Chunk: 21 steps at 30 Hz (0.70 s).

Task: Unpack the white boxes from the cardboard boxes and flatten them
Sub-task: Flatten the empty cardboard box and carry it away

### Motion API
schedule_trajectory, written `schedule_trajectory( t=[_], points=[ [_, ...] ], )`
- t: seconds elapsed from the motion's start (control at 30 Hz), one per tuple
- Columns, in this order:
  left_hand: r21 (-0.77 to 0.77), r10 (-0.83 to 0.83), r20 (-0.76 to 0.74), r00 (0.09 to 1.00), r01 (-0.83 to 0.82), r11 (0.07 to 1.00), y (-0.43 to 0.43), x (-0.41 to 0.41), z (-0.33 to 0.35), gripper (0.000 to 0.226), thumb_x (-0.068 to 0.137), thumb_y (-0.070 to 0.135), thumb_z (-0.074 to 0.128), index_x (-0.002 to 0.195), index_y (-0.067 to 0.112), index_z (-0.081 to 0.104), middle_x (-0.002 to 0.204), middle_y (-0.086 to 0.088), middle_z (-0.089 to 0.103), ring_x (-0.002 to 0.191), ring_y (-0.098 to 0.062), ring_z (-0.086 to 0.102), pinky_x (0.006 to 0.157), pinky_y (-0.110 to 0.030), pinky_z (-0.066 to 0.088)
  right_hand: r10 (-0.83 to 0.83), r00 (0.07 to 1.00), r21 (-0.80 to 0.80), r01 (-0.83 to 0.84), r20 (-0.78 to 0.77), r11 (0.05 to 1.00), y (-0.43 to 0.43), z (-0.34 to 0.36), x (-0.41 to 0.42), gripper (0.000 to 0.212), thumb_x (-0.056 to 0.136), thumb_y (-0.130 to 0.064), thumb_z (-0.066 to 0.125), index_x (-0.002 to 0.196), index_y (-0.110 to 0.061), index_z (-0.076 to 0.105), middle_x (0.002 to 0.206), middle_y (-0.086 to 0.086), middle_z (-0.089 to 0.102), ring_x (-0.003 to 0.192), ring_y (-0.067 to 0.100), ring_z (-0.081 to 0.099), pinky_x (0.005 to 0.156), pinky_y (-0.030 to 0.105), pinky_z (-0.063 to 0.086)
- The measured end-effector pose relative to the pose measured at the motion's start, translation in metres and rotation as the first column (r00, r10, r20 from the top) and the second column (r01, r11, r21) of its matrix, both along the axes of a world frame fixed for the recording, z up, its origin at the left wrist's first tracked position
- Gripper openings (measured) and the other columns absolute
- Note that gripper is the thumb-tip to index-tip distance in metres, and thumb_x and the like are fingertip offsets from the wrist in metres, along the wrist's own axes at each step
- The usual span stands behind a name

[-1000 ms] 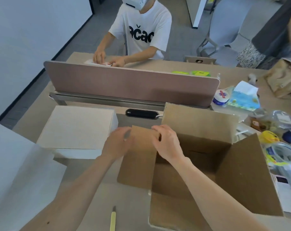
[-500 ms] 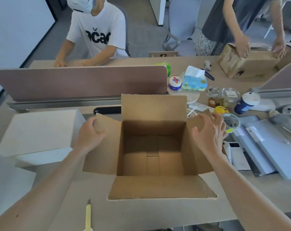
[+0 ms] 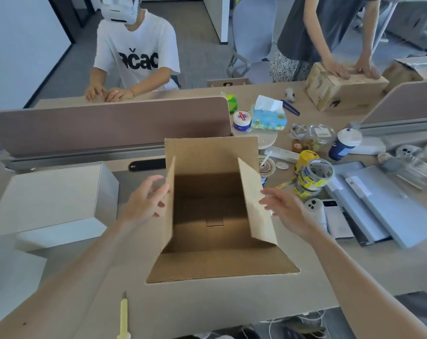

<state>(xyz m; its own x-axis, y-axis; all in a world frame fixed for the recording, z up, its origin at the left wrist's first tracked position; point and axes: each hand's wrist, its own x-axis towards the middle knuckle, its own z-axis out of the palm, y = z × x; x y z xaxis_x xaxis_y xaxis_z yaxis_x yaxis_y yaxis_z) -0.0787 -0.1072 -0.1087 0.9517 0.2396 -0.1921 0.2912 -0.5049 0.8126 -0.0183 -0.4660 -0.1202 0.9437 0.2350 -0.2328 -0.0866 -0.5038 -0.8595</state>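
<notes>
An open, empty cardboard box point(image 3: 211, 152) stands on the desk in front of me, its far flap upright and its near flap lying flat toward me. Both side flaps stand nearly upright. My left hand point(image 3: 144, 201) is at the outside of the left flap with spread fingers touching it. Beside the right flap, my right hand point(image 3: 284, 209) has its fingers straight against the flap or just off it. A white box point(image 3: 51, 199) sits closed on the desk to the left, and part of another white box point(image 3: 9, 272) shows at the lower left edge.
A yellow utility knife point(image 3: 123, 316) lies near the desk's front edge. Tape rolls point(image 3: 312, 177), a phone, cups, jars, a tissue box and grey laptops crowd the right side. A brown divider point(image 3: 104, 123) runs behind the box. Two other people work at the far side.
The camera view has swung so the box is centred. The side flaps, spread outward half a second ago, now stand nearly upright, with my hands moved in against their outer faces.
</notes>
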Motion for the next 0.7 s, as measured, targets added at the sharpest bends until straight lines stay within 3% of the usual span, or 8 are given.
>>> schedule_trajectory(
  t=[0.1,0.2,0.3,0.4,0.47,0.5,0.6,0.7],
  points=[
    [0.036,-0.147,-0.126,0.981,0.152,0.988,-0.001,-0.011,-0.021,0.019,0.105,0.038,0.042,0.124,0.041,0.046,0.119,0.007,0.066,0.096,-0.013,0.064,0.083,-0.034,0.058,0.202,0.979,-0.144,-0.204,-0.035,0.968,-0.011,-0.018,-0.012,0.047,0.094,0.003,0.047,0.116,-0.038,0.057,0.108,-0.020,0.071,0.110,0.011,0.060,0.100,0.035,0.045],
    [0.020,-0.201,-0.246,0.948,0.212,0.977,-0.003,-0.021,-0.036,0.021,0.105,0.038,0.042,0.125,0.040,0.050,0.120,0.010,0.066,0.109,-0.009,0.059,0.098,-0.036,0.045,0.366,0.923,-0.311,-0.385,-0.120,0.869,-0.029,-0.038,-0.024,0.079,0.081,0.011,0.049,0.113,-0.061,0.049,0.136,-0.021,0.049,0.138,0.007,0.036,0.118,0.033,0.026],
    [0.001,-0.208,-0.312,0.927,0.219,0.976,-0.002,-0.025,-0.043,0.019,0.106,0.036,0.042,0.120,0.044,0.054,0.120,0.012,0.067,0.117,-0.008,0.055,0.096,-0.030,0.038,0.501,0.853,-0.258,-0.523,-0.148,0.813,-0.044,-0.049,-0.031,0.103,0.076,0.016,0.048,0.118,-0.078,0.039,0.146,-0.032,0.031,0.145,0.001,0.007,0.119,0.031,0.011],
    [-0.012,-0.217,-0.320,0.922,0.225,0.974,0.002,-0.023,-0.044,0.021,0.106,0.029,0.044,0.111,0.046,0.055,0.116,0.014,0.069,0.115,-0.005,0.056,0.099,-0.030,0.040,0.497,0.844,-0.190,-0.532,-0.201,0.825,-0.057,-0.057,-0.034,0.107,0.071,0.021,0.043,0.127,-0.070,0.038,0.151,-0.034,0.022,0.146,-0.009,0.005,0.118,0.029,0.012],
    [-0.035,-0.214,-0.310,0.926,0.214,0.976,0.002,-0.020,-0.043,0.021,0.106,0.025,0.044,0.113,0.040,0.058,0.114,0.014,0.070,0.111,-0.004,0.058,0.092,-0.026,0.044,0.490,0.848,-0.136,-0.520,-0.200,0.843,-0.062,-0.060,-0.038,0.089,0.080,0.004,0.065,0.132,-0.064,0.043,0.152,-0.036,0.019,0.142,-0.015,0.013,0.117,0.022,0.019],
    [-0.050,-0.209,-0.306,0.929,0.203,0.978,0.001,-0.018,-0.042,0.020,0.106,0.025,0.044,0.114,0.036,0.058,0.112,0.012,0.071,0.105,-0.005,0.060,0.084,-0.024,0.045,0.481,0.858,-0.113,-0.504,-0.183,0.856,-0.062,-0.061,-0.040,0.078,0.079,-0.019,0.078,0.134,-0.063,0.043,0.152,-0.037,0.018,0.141,-0.016,0.017,0.115,0.020,0.023],
    [-0.123,-0.153,-0.274,0.949,0.123,0.985,0.006,-0.013,-0.038,0.020,0.107,0.027,0.043,0.114,0.028,0.062,0.103,0.007,0.075,0.085,-0.015,0.064,0.077,-0.028,0.050,0.371,0.918,-0.048,-0.381,-0.139,0.924,-0.050,-0.065,-0.048,0.081,0.059,-0.074,0.076,0.132,-0.063,0.044,0.150,-0.037,0.026,0.139,-0.013,0.026,0.102,0.016,0.037],
    [-0.201,-0.004,-0.239,0.971,-0.046,0.978,0.016,-0.012,-0.040,0.017,0.104,0.018,0.049,0.116,0.017,0.062,0.100,-0.007,0.073,0.081,-0.024,0.068,0.068,-0.028,0.056,0.060,0.997,0.016,-0.059,-0.055,0.998,-0.030,-0.071,-0.051,0.071,0.061,-0.058,0.082,0.125,-0.042,0.056,0.137,-0.016,0.048,0.127,0.008,0.048,0.084,0.007,0.043]
  ],
)
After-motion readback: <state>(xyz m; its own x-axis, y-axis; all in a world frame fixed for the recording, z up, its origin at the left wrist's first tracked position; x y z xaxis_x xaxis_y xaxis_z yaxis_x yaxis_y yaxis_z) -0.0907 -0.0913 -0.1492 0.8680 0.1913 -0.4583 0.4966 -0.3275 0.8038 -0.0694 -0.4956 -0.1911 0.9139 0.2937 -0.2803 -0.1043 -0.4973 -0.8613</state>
